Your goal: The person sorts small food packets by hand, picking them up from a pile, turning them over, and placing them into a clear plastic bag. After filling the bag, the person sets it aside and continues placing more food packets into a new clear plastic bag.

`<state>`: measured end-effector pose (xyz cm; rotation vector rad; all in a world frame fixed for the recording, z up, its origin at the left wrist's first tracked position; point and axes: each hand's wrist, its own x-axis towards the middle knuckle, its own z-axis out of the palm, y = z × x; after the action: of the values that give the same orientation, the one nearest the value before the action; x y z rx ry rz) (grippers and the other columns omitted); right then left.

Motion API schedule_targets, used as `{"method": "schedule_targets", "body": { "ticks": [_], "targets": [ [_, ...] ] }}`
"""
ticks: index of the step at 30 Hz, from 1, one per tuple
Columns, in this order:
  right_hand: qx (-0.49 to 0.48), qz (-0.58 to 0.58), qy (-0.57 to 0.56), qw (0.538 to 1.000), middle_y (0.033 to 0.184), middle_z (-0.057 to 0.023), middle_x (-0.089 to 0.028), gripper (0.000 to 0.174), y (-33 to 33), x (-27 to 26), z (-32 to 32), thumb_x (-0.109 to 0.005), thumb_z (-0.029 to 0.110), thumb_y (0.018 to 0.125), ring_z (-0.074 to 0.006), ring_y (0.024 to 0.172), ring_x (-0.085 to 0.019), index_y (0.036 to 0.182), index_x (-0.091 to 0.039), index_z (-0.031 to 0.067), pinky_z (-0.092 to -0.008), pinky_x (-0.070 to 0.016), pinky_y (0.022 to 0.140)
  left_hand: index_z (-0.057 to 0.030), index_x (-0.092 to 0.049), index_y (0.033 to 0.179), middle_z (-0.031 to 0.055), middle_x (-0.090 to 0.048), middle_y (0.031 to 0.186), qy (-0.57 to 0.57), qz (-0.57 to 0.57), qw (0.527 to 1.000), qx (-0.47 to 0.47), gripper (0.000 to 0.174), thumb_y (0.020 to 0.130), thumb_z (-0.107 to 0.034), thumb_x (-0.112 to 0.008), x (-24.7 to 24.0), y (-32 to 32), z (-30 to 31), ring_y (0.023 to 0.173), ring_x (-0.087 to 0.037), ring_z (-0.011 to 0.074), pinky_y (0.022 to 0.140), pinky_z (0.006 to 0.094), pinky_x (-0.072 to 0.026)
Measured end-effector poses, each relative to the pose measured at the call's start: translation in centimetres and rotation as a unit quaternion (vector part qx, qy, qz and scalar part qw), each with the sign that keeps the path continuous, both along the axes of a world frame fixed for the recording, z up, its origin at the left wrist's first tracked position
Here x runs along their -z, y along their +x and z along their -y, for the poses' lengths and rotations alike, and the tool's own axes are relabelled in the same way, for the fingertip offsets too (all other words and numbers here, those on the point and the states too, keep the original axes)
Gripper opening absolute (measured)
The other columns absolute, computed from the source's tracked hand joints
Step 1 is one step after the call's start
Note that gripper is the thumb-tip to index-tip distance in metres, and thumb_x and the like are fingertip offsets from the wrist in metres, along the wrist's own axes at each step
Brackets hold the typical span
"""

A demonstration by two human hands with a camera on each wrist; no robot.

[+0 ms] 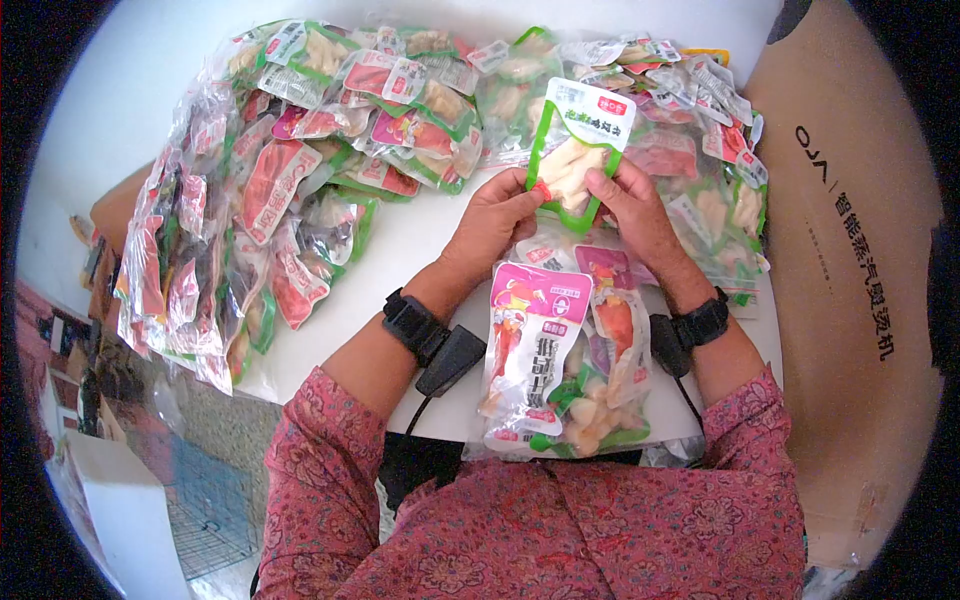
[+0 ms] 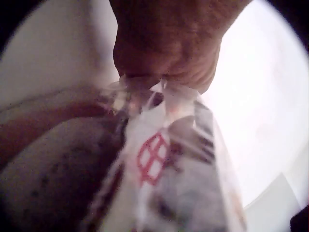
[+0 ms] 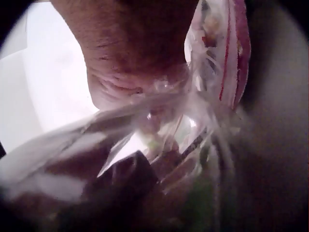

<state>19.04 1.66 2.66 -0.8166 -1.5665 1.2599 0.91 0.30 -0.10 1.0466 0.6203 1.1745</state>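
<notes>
In the head view both hands hold up one green-and-white food packet (image 1: 578,150) with pale pieces showing through its window. My left hand (image 1: 500,222) pinches its lower left edge, thumb in front beside a small red spot. My right hand (image 1: 640,215) grips its right edge, thumb on the front. Below them, a clear bag holding pink-and-white packets (image 1: 535,350) lies between the forearms. The left wrist view shows part of the left hand (image 2: 166,43) above clear plastic (image 2: 178,179); the right wrist view shows the right hand (image 3: 130,48) over crinkled clear plastic (image 3: 63,164).
A large clear bag of packets (image 1: 280,190) covers the left of the white table (image 1: 410,240). Another pile of packets (image 1: 690,150) lies at the back right. A big cardboard box (image 1: 850,300) stands along the right side. A wire rack (image 1: 210,520) is low at the left.
</notes>
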Motion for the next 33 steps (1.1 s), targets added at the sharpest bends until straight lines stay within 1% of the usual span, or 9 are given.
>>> {"method": "schedule_targets", "body": {
  "ticks": [4, 6, 11, 17, 20, 25, 27, 29, 33],
  "targets": [
    [-0.140, -0.022, -0.012, 0.990, 0.094, -0.0012, -0.056, 0.037, 0.6, -0.8, -0.1, -0.055, 0.022, 0.083, -0.0080, 0.076, -0.052, 0.114, -0.048, 0.0034, -0.0236, -0.0435, 0.067, -0.0053, -0.053, 0.094, -0.0023, -0.054, 0.076, -0.028, 0.084, 0.995, 0.039, 0.013, 0.081, -0.010, -0.051, 0.4, -0.8, -0.9, 0.051, -0.039, 0.0028, 0.043, 0.0162, -0.0285],
    [-0.215, -0.051, -0.084, 0.972, 0.109, -0.0056, -0.052, 0.048, 0.6, -1.2, 0.2, -0.059, 0.019, 0.079, -0.0135, 0.093, -0.052, 0.120, -0.041, 0.0025, -0.0283, -0.0433, 0.079, -0.0051, -0.052, 0.096, -0.0022, -0.055, 0.080, -0.051, 0.122, 0.988, 0.085, 0.017, 0.080, -0.011, -0.049, 0.6, -1.1, -1.2, 0.051, -0.039, 0.0031, 0.041, 0.0164, -0.0281],
    [-0.105, -0.056, 0.035, 0.992, 0.122, -0.0106, -0.043, 0.065, -0.5, -1.5, 0.6, -0.062, 0.017, 0.077, -0.0204, 0.113, -0.043, 0.129, -0.026, 0.0008, -0.0330, -0.0363, 0.093, -0.0010, -0.043, 0.119, 0.0048, -0.057, 0.092, -0.086, 0.049, 0.989, 0.108, 0.042, 0.083, -0.021, -0.047, -0.4, -0.8, -0.2, 0.077, -0.054, 0.0117, 0.069, 0.0235, -0.0459],
    [-0.076, -0.090, 0.007, 0.993, 0.113, -0.0118, -0.049, 0.063, -0.3, -1.1, 0.2, -0.064, 0.014, 0.077, -0.0182, 0.104, -0.049, 0.127, -0.028, 0.0015, -0.0314, -0.0409, 0.088, -0.0032, -0.047, 0.115, 0.0061, -0.056, 0.105, -0.088, -0.033, 0.968, 0.232, 0.038, 0.084, -0.024, -0.044, 0.2, -1.4, -0.8, 0.083, -0.054, 0.0127, 0.074, 0.0274, -0.0451],
    [-0.038, -0.128, 0.014, 0.991, 0.102, -0.0074, -0.054, 0.050, -0.3, -1.7, 0.4, -0.064, 0.014, 0.077, -0.0149, 0.091, -0.055, 0.119, -0.038, 0.0019, -0.0274, -0.0457, 0.078, -0.0029, -0.043, 0.120, 0.0094, -0.053, 0.112, -0.020, -0.061, 0.990, 0.121, 0.044, 0.088, -0.033, -0.039, -0.5, -0.2, -0.1, 0.092, -0.054, 0.0184, 0.082, 0.0319, -0.0443],
    [0.100, -0.132, 0.024, 0.986, 0.085, -0.0011, -0.058, 0.026, 0.4, -0.9, -0.7, -0.059, 0.012, 0.080, -0.0066, 0.072, -0.054, 0.102, -0.052, 0.0023, -0.0204, -0.0458, 0.062, -0.0034, -0.032, 0.128, 0.0144, -0.049, 0.118, -0.118, 0.138, 0.966, 0.182, 0.060, 0.089, -0.049, -0.028, -2.2, 0.4, 1.1, 0.106, -0.050, 0.0241, 0.092, 0.0385, -0.0396],
    [0.093, -0.146, 0.023, 0.985, 0.084, -0.0007, -0.058, 0.024, 0.5, -0.3, -1.0, -0.058, 0.012, 0.080, -0.0063, 0.070, -0.053, 0.102, -0.053, 0.0025, -0.0201, -0.0452, 0.061, -0.0033, -0.036, 0.126, 0.0140, -0.051, 0.116, -0.126, 0.148, 0.961, 0.197, 0.048, 0.091, -0.036, -0.038, -1.7, 0.6, 0.9, 0.103, -0.053, 0.0217, 0.088, 0.0360, -0.0436],
    [0.084, -0.159, 0.021, 0.983, 0.083, -0.0004, -0.058, 0.023, 0.4, -0.2, -1.0, -0.057, 0.011, 0.081, -0.0060, 0.069, -0.053, 0.102, -0.053, 0.0027, -0.0198, -0.0446, 0.060, -0.0027, -0.041, 0.122, 0.0116, -0.054, 0.111, -0.022, 0.001, 0.992, 0.124, 0.038, 0.088, -0.018, -0.048, -1.1, 0.5, 1.0, 0.096, -0.056, 0.0180, 0.082, 0.0314, -0.0475],
    [0.088, -0.162, 0.006, 0.983, 0.084, -0.0003, -0.058, 0.024, 0.2, -0.6, -0.6, -0.057, 0.012, 0.081, -0.0065, 0.071, -0.053, 0.103, -0.053, 0.0022, -0.0204, -0.0447, 0.062, -0.0032, -0.045, 0.119, 0.0102, -0.057, 0.108, -0.031, 0.013, 0.993, 0.111, 0.035, 0.085, -0.010, -0.051, -1.4, 0.6, 1.2, 0.093, -0.058, 0.0173, 0.080, 0.0298, -0.0483]
  ]
}}
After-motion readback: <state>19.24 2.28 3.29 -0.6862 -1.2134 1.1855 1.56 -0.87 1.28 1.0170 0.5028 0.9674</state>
